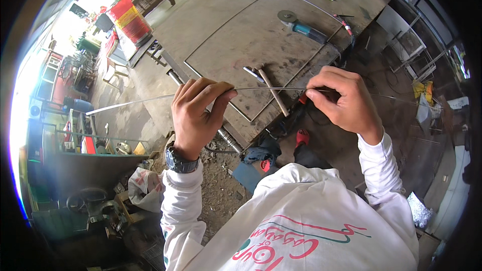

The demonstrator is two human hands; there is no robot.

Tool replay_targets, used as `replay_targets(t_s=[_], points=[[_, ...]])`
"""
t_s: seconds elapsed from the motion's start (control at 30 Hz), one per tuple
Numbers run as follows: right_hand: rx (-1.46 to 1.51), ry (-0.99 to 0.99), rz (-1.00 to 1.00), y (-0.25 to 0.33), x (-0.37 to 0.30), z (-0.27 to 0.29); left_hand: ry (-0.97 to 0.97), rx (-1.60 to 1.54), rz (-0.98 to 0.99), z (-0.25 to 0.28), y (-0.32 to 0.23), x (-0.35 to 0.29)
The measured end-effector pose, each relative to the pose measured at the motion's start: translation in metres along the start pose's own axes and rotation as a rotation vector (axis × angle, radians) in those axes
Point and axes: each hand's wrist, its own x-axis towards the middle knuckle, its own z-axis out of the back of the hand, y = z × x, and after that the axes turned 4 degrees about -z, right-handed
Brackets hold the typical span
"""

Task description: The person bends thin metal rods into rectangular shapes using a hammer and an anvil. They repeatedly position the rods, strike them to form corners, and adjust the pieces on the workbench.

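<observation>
My left hand [193, 115] and right hand [341, 103] each clenched in a grip on a thin metal rod [271, 89], hammer [273, 92] on the table [226, 10] just beyond my grip

A large steel-topped workbench [241, 15] stood ahead, its brown, rust-stained sheet marked by a thin metal rod frame [228, 20] laid flat as a rounded rectangle. Inside that frame lay a hammer [273, 91] with a wooden handle and a short metal piece [253, 74] just beside its head, while an angle grinder [300, 26] with a teal body rested farther back (its disc toward the left). Near the right edge lay a red-handled tool [344, 24], and small dark items sat at the far end.
</observation>
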Motion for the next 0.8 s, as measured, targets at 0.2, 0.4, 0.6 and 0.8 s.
replay_targets(t_s=[0.2, 0.4, 0.6, 0.8], points=[[-0.030, 0.029, 0.097, 0.004, 0.011, -0.019, 0.035, -0.085, 0.048, -0.010, -0.018, -0.001], [-0.170, 0.085, 0.130, 0.009, 0.016, -0.033, 0.138, -0.145, 0.030, -0.022, -0.028, 0.000], [-0.158, 0.115, 0.181, 0.005, 0.016, -0.052, 0.155, -0.103, 0.042, -0.026, -0.020, -0.014], [-0.035, 0.225, 0.177, 0.006, 0.007, -0.057, 0.251, -0.175, -0.015, -0.018, -0.018, -0.028]])
